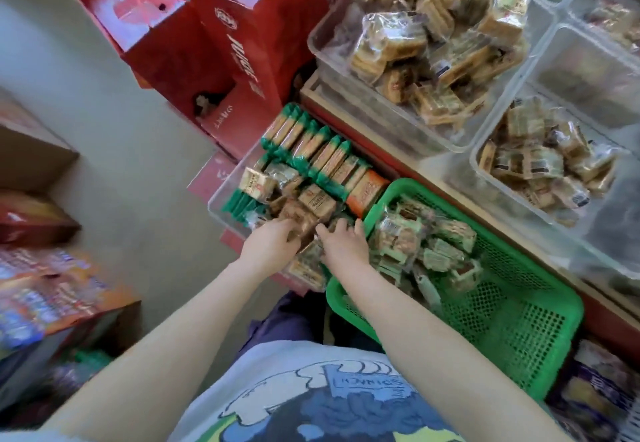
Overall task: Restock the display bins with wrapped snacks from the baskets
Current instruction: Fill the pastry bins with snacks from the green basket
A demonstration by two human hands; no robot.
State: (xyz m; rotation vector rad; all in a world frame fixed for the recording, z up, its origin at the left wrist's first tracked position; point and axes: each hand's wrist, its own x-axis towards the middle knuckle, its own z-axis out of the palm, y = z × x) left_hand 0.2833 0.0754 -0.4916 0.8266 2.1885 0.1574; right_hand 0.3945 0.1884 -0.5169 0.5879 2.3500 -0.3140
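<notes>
A: Well, from the head view, where are the hands?

B: Both reach into the clear floor bin (221,199), just left of centre. The left hand (273,242) curls its fingers round a brown wrapped snack (304,225) at the near end of the bin. The right hand (344,240) lies just beside it, fingers spread and fairly straight on the wrapped packs; I see nothing pinched in it.

A: And what fills that bin?

B: Green-ended packs (311,143) stand in a row toward twelve o'clock, an orange pack (369,188) lies at about two o'clock of the hands, and tan packs are heaped in the middle.

A: Where is the basket?

B: The green basket (519,330) sits at four o'clock of the hands, touching the bin's side. Clear-wrapped snacks (415,244) are piled in its far half; the near half shows bare mesh.

A: The display?

B: At one to two o'clock, a raised shelf carries clear bins: a large one (346,71) heaped with wrapped biscuits (433,43), and a smaller one (479,161) at three o'clock with smaller packs. Red cartons (221,60) stand at eleven o'clock.
</notes>
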